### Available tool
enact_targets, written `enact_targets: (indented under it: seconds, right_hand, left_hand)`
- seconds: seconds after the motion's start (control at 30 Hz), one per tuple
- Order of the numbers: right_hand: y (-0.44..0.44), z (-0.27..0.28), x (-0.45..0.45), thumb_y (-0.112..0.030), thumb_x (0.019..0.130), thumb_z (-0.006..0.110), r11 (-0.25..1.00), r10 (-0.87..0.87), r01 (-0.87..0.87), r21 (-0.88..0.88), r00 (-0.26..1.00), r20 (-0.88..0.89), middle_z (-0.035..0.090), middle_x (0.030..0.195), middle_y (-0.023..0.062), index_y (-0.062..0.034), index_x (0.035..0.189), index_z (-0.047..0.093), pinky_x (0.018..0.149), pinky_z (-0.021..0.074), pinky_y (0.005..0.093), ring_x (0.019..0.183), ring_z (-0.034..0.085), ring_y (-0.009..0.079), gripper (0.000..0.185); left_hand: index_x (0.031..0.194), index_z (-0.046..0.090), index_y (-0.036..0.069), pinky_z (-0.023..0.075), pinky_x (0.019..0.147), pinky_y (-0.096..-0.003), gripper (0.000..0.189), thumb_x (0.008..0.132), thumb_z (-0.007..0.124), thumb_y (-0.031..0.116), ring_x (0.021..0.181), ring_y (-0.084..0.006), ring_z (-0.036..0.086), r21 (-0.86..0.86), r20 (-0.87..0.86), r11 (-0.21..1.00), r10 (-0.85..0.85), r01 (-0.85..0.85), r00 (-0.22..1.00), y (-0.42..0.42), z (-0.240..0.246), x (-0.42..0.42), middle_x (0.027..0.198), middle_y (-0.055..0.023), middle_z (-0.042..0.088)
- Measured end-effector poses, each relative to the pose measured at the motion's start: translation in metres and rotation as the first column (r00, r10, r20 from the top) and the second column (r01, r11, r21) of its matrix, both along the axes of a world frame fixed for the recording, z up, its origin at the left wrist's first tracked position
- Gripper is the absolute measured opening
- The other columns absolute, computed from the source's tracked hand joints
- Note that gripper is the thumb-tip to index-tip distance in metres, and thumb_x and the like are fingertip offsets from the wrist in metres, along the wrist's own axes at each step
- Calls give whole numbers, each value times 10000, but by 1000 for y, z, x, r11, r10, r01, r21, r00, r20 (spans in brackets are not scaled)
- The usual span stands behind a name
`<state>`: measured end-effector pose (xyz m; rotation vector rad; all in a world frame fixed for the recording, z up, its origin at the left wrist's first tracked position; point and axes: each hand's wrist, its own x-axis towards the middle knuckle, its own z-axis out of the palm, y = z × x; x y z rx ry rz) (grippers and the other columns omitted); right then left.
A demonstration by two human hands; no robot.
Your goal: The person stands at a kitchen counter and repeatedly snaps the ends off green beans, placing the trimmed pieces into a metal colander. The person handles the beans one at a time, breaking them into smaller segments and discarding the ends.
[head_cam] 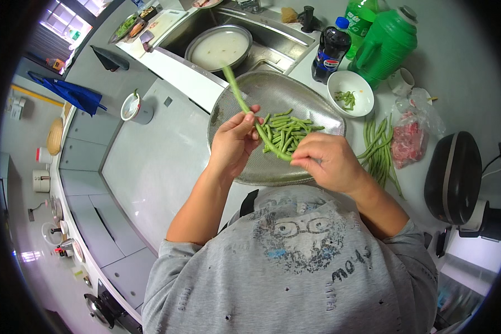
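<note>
A long green bean is stretched between my hands above a perforated metal basket. My left hand pinches it near the middle, with its far end pointing toward the sink. At the bean's near end, the fingertips of my right hand grip the tip. Short snapped bean pieces lie heaped in the basket beneath. Right of my right wrist, a bunch of whole green beans rests on the counter. A white bowl beyond the basket holds a few small bean trimmings.
A steel sink holds a metal basin of cloudy water. A Pepsi bottle, a green soda bottle and a green thermos stand at back right. Bagged raw meat and a black lidded appliance are on the right.
</note>
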<state>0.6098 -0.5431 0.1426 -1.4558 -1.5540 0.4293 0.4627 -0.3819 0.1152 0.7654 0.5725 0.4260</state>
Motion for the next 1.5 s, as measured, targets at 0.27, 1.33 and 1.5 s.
enact_targets:
  seconds: [0.27,1.33,1.5]
  right_hand:
    - [10,-16,-8,-27,740,713,934,348,-358,-5,912,-217,656,760,88,-8,779,665,634,494,303,686,634,218,64]
    - [4,-70,157,-109,807,656,788,-573,615,35,711,406,610,1202,158,-53,1050,677,943,440,394,1094,570,336,251]
    - [18,-7,89,-165,893,574,993,27,26,-118,906,422,641,1051,154,-46,1119,636,882,451,420,990,588,339,263]
  left_hand:
    - [1153,606,-25,418,622,-210,303,995,443,176,661,-83,501,-52,-120,976,-215,210,969,-22,-8,20,793,4,584]
    - [1029,661,-5,305,471,-205,279,968,552,244,536,-35,365,424,-351,842,-187,334,918,-3,2,-25,655,56,465]
    - [965,673,-25,349,528,-230,283,958,572,239,602,-54,402,494,-406,766,-216,412,888,-8,16,-26,668,39,505]
